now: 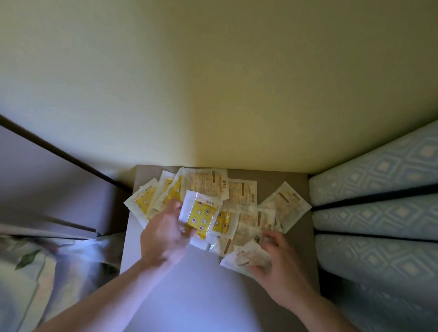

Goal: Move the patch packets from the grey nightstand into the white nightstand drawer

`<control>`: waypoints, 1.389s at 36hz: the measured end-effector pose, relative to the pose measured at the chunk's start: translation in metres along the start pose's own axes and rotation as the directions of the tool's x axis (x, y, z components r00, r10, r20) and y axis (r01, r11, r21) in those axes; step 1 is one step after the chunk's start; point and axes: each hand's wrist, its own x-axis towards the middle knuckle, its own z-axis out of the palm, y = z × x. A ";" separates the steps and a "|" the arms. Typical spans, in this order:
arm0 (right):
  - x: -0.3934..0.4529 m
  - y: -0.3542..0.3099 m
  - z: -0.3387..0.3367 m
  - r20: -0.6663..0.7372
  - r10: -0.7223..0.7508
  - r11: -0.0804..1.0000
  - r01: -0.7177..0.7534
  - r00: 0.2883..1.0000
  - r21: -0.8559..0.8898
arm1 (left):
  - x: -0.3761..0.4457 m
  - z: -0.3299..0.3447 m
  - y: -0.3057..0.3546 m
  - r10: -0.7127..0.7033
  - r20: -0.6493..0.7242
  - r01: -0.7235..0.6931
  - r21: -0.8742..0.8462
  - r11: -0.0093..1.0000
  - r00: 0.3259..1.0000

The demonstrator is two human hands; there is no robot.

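we look down at a pale yellow wall [218, 76] filling the top of the view, with a blue patterned mattress [390, 202] stacked on the right and a flowered bedsheet [14, 268] at the lower left. a grey-lilac board [45, 175], perhaps part of other furniture, runs along the left; we cannot tell what it is.

between them stands the grey nightstand [205, 293], its near half bare and its far half covered with patch packets [239, 200]. they lie in a loose overlapping heap: yellow printed ones toward the left, pale beige ones toward the right, spreading almost to the back edge against the wall.

our left hand [165, 237] holds a yellow packet [200, 221] lifted and tilted above the heap, fingers and thumb curled round its lower edge. our right hand [276, 267] grips a beige packet [248, 257] at the near right of the heap, fingers curled over it; whether it holds more than one we cannot tell.

the white nightstand and its drawer are not in view. as far as we can judge, the task is at its very start: we are gathering packets, nearly the whole heap is on the grey top, and none can be seen put away. what is left is to collect the rest, carry them over, and place them in the drawer.
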 end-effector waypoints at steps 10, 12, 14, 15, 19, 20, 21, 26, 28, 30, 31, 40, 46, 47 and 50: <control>0.020 -0.004 -0.003 0.014 -0.065 0.983 0.067 0.998 -0.172 | 0.016 -0.023 0.012 0.212 -0.008 -0.213 -0.028 0.977 0.977; 0.021 -0.004 -0.003 0.040 -0.049 0.993 0.054 0.998 -0.110 | 0.036 -0.032 0.021 0.294 -0.003 -0.293 0.035 0.955 0.956; 0.021 -0.003 -0.001 0.048 -0.034 0.999 0.036 0.998 -0.041 | 0.056 -0.038 0.030 0.310 0.023 -0.311 0.100 0.945 0.950; 0.021 -0.002 0.000 0.043 -0.031 0.999 0.031 0.999 -0.012 | 0.065 -0.040 0.034 0.298 0.047 -0.301 0.137 0.944 0.954; 0.013 0.004 0.005 0.005 -0.047 0.994 0.046 0.999 0.099 | 0.092 -0.035 0.037 0.282 0.143 -0.310 0.238 0.921 0.949; 0.010 0.006 0.006 -0.004 -0.038 0.991 0.038 0.999 0.126 | 0.095 -0.032 0.036 0.281 0.172 -0.318 0.245 0.916 0.944; 0.007 0.006 0.006 -0.001 -0.020 0.985 0.020 1.000 0.172 | 0.096 -0.030 0.035 0.274 0.198 -0.319 0.248 0.915 0.941; -0.013 0.008 0.008 0.070 0.086 0.924 -0.106 0.994 0.368 | 0.090 -0.017 0.024 0.291 0.239 -0.356 0.298 0.886 0.926; -0.019 0.010 0.009 0.089 0.122 0.906 -0.147 0.989 0.397 | 0.085 -0.015 0.022 0.307 0.229 -0.368 0.305 0.878 0.924; -0.025 0.010 0.011 0.132 0.148 0.879 -0.192 0.980 0.437 | 0.080 -0.013 0.022 0.331 0.213 -0.386 0.326 0.863 0.919; -0.028 0.010 0.011 0.156 0.159 0.864 -0.214 0.975 0.457 | 0.077 -0.012 0.022 0.339 0.204 -0.391 0.336 0.857 0.918; -0.048 0.002 0.014 0.252 0.184 0.835 -0.286 0.950 0.469 | 0.064 -0.005 0.017 0.296 0.137 -0.325 0.300 0.897 0.945; -0.057 -0.002 0.014 0.167 0.195 0.837 -0.253 0.966 0.486 | 0.055 -0.003 0.008 0.302 0.044 -0.305 0.193 0.933 0.952; -0.057 -0.002 0.014 0.164 0.198 0.832 -0.254 0.966 0.493 | 0.053 -0.003 0.006 0.298 0.043 -0.301 0.183 0.936 0.954; -0.058 -0.004 0.017 0.159 0.206 0.815 -0.259 0.965 0.518 | 0.050 -0.001 0.006 0.298 0.065 -0.305 0.156 0.940 0.952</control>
